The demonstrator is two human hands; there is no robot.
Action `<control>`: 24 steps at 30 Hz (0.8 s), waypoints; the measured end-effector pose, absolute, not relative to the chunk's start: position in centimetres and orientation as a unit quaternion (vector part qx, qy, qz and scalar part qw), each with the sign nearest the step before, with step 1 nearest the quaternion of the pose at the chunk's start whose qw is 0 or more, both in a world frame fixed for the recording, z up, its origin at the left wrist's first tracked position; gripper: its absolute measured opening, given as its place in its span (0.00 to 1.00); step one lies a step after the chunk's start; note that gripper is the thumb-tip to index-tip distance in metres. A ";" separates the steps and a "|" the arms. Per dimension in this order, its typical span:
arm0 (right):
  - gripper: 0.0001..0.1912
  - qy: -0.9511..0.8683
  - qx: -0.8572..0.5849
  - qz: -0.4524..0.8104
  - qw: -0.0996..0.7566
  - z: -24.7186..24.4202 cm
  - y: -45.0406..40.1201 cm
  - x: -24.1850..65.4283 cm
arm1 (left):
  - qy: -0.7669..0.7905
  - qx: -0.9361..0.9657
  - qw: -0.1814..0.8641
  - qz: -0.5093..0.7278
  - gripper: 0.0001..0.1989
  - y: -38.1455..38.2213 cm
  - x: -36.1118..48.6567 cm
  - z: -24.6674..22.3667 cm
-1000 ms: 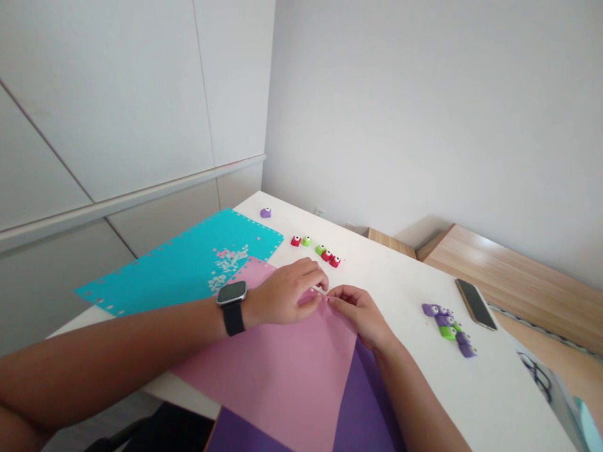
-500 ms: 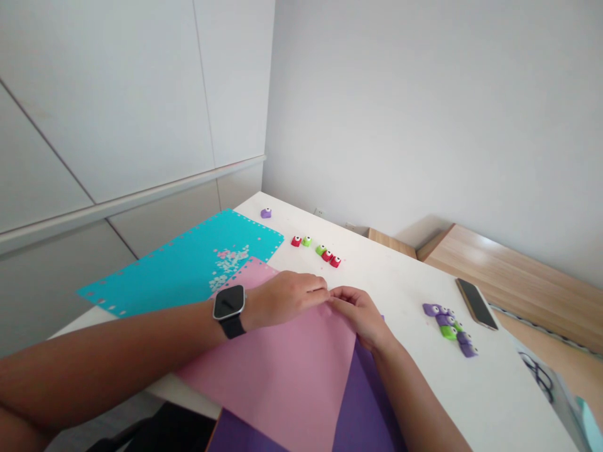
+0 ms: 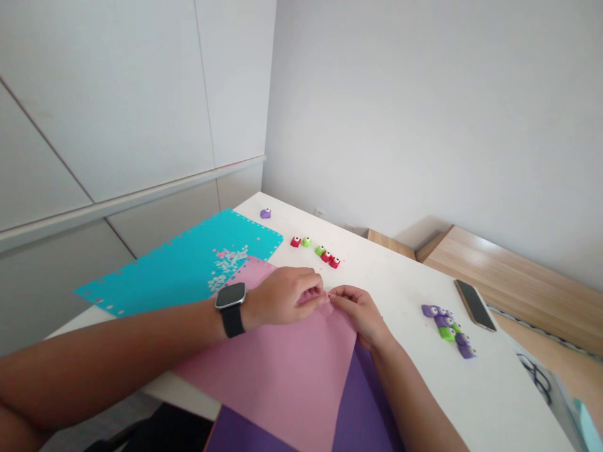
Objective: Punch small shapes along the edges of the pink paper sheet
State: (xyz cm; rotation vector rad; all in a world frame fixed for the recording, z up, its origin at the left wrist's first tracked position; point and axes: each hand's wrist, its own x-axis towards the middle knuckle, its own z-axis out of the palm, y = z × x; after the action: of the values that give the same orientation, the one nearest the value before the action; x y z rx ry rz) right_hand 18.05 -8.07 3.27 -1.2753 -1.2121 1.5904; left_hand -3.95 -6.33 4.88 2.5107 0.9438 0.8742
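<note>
A pink sheet of paper with punched holes along its far edge lies under my hands. My left hand, with a watch on the wrist, is closed in a pinch above the sheet's far part. Its fingertips meet those of my right hand; whatever lies between them is too small to make out. My right hand is pinched at the sheet's far right edge, thumb on top. Purple paper shows beneath the pink sheet. A turquoise sheet with punched edges carries a pile of small paper cutouts.
Several small red and green craft punches stand in a row beyond my hands. One purple punch is near the far corner. Purple and green punches cluster on the right, near a phone. A wooden surface adjoins the table.
My left hand's fingers have curled from a flatter, extended pose into a tighter pinch, and the wrist has turned slightly. My right hand and the pink sheet have hardly moved.
</note>
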 end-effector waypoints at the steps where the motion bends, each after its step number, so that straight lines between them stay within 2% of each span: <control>1: 0.12 -0.481 -0.502 0.611 0.379 3.2 -8.0 18.0 | 0.355 0.860 0.193 0.312 0.12 -6.5 -3.8 4.9; 5: 0.13 -0.518 -0.508 0.574 0.380 2.9 -8.0 17.9 | 0.370 0.804 0.343 0.313 0.12 -6.9 -3.0 4.8; 7: 0.13 -0.533 -0.514 0.559 0.373 2.8 -8.1 17.9 | 0.366 0.791 0.370 0.322 0.10 -7.0 -2.8 4.5; 12: 0.14 -0.552 -0.513 0.544 0.369 2.9 -8.2 17.8 | 0.373 0.799 0.316 0.350 0.04 -7.2 -2.8 4.1; 24: 0.13 -0.553 -0.518 0.546 0.357 3.4 -8.3 17.7 | 0.376 0.849 0.196 0.315 0.03 -7.3 -3.2 4.6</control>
State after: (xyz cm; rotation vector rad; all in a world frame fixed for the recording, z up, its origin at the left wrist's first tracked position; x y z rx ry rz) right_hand 17.71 -8.28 3.36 -1.3381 -1.4289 1.4090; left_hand -3.25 -7.32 4.64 2.3794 1.0533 0.8812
